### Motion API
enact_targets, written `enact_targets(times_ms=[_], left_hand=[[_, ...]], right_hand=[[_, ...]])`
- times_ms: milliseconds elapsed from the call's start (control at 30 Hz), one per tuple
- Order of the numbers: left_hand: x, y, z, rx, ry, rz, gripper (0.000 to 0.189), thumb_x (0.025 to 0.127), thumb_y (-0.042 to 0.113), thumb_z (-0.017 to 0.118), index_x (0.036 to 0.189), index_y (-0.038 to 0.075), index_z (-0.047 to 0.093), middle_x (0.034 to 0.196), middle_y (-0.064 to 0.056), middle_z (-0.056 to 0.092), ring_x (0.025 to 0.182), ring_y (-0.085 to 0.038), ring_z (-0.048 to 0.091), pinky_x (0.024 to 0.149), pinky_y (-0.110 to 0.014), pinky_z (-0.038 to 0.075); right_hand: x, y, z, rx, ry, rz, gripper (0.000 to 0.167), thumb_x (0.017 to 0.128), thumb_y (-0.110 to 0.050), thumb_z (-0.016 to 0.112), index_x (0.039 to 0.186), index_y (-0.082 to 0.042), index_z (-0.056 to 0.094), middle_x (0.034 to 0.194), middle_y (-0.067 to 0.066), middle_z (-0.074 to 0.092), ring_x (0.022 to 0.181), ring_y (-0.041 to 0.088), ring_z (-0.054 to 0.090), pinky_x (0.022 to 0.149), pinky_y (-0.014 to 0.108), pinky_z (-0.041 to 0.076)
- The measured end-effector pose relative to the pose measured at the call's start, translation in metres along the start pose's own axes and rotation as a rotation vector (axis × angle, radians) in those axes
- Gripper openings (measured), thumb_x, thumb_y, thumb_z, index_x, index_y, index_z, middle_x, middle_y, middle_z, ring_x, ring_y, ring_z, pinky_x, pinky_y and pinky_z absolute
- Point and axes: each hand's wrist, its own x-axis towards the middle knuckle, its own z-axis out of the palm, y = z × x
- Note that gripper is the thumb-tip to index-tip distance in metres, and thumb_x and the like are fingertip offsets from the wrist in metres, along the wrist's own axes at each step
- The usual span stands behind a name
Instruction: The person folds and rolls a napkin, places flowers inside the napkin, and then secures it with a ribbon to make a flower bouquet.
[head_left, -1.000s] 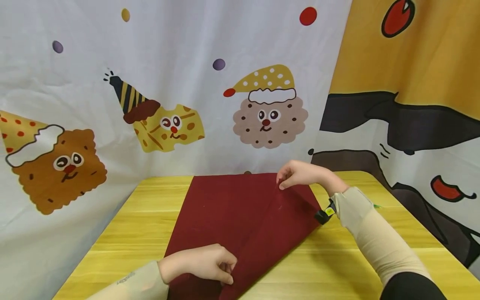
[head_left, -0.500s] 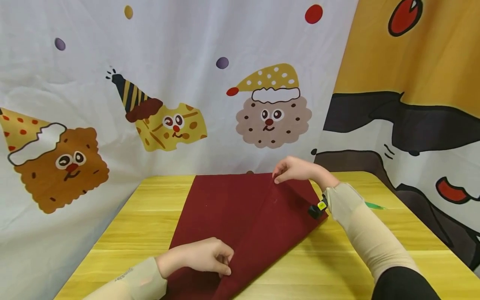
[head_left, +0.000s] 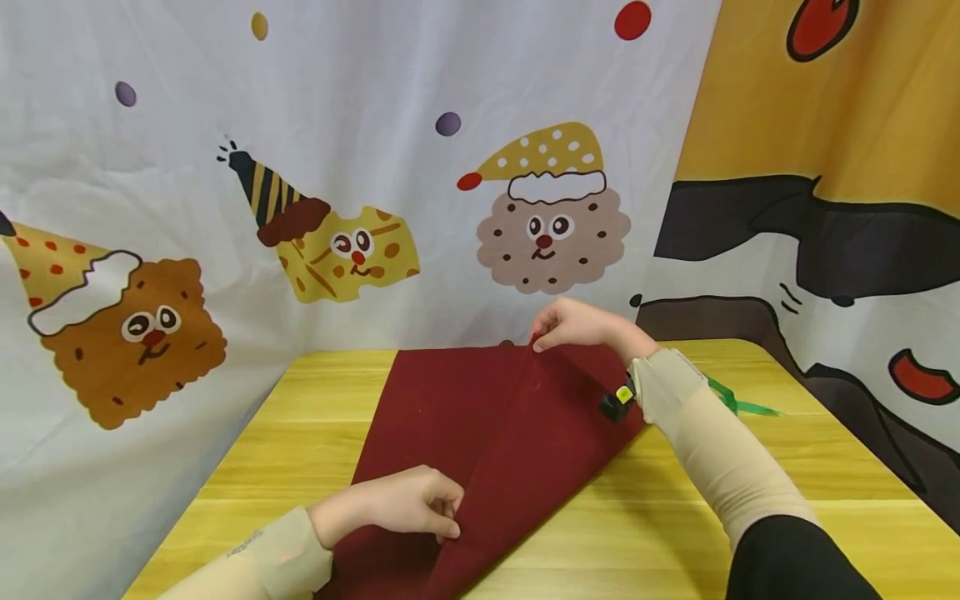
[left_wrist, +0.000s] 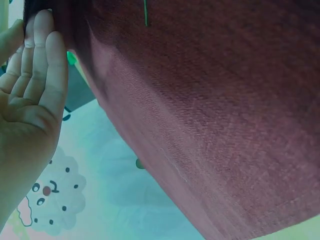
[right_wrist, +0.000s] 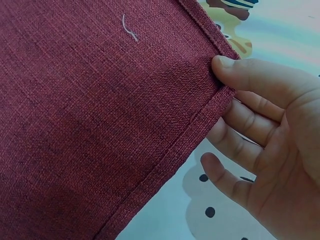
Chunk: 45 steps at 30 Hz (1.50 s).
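A dark red cloth (head_left: 431, 417) with a stitched hem lies on the table, its right part lifted and folded over toward the left. My right hand (head_left: 573, 323) pinches one corner of the lifted part between thumb and forefinger near the far edge. In the right wrist view the thumb (right_wrist: 227, 65) presses on that hemmed corner, with the other fingers behind or below it. Closer to me, my left hand (head_left: 412, 500) pinches the near end of the fold edge. The cloth hides its fingertips in the left wrist view, where the palm (left_wrist: 30, 120) faces the camera.
A yellow wood-grain table (head_left: 300, 425) lies beneath the cloth. Behind it hangs a white curtain (head_left: 360, 100) printed with cartoon biscuits. A green strip (head_left: 757, 408) shows beside the right sleeve, and a small black device (head_left: 617, 405) is at the right wrist.
My right hand has moved left and a little farther away with the cloth corner, drawing the fold edge leftward. The left hand has shifted slightly left and away, still pinching the cloth.
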Motion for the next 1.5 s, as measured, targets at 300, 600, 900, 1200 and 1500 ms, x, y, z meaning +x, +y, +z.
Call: enact_targets(times_ms=[300,600,900,1200,1500], left_hand=[[-0.001,-0.004,-0.004,-0.053,0.001,-0.018,0.029,0.088,0.012,0.071,0.068,0.01,0.051,0.066,0.01,0.066,0.061,-0.005,0.066,0.048,-0.014,0.033],[-0.005,-0.011,-0.012,-0.075,0.019,-0.047,0.03,0.088,0.009,0.07,0.067,0.008,0.049,0.066,0.007,0.066,0.063,-0.009,0.067,0.049,-0.015,0.032],[-0.008,-0.024,-0.018,-0.097,0.063,-0.088,0.028,0.088,0.011,0.07,0.068,0.008,0.051,0.065,0.002,0.068,0.063,-0.018,0.068,0.049,-0.016,0.033],[-0.017,-0.037,-0.023,-0.087,0.107,-0.096,0.029,0.089,0.012,0.07,0.068,0.009,0.05,0.067,0.002,0.068,0.064,-0.014,0.068,0.049,-0.017,0.033],[-0.023,-0.047,-0.029,-0.061,0.149,-0.125,0.029,0.089,0.012,0.07,0.067,0.009,0.051,0.065,0.004,0.067,0.064,-0.014,0.068,0.051,-0.017,0.035]], right_hand=[[0.008,-0.002,0.002,0.027,0.017,0.037,0.003,0.085,-0.01,0.073,0.087,-0.007,0.072,0.08,0.001,0.07,0.074,0.018,0.061,0.073,0.034,0.049],[0.021,0.004,0.005,0.023,0.051,0.058,0.005,0.086,-0.013,0.073,0.088,-0.009,0.073,0.082,0.001,0.07,0.076,0.018,0.061,0.075,0.04,0.05],[0.04,0.007,0.006,-0.023,0.086,0.041,0.006,0.086,-0.013,0.073,0.09,-0.009,0.073,0.084,0.0,0.071,0.079,0.017,0.064,0.074,0.033,0.05],[0.056,0.005,0.015,-0.037,0.143,0.048,0.012,0.086,-0.015,0.073,0.095,-0.007,0.073,0.088,0.0,0.07,0.083,0.015,0.064,0.077,0.034,0.05],[0.071,-0.001,0.025,-0.075,0.23,0.087,0.019,0.087,-0.023,0.073,0.1,-0.009,0.073,0.093,0.0,0.071,0.09,0.017,0.063,0.081,0.037,0.05]])
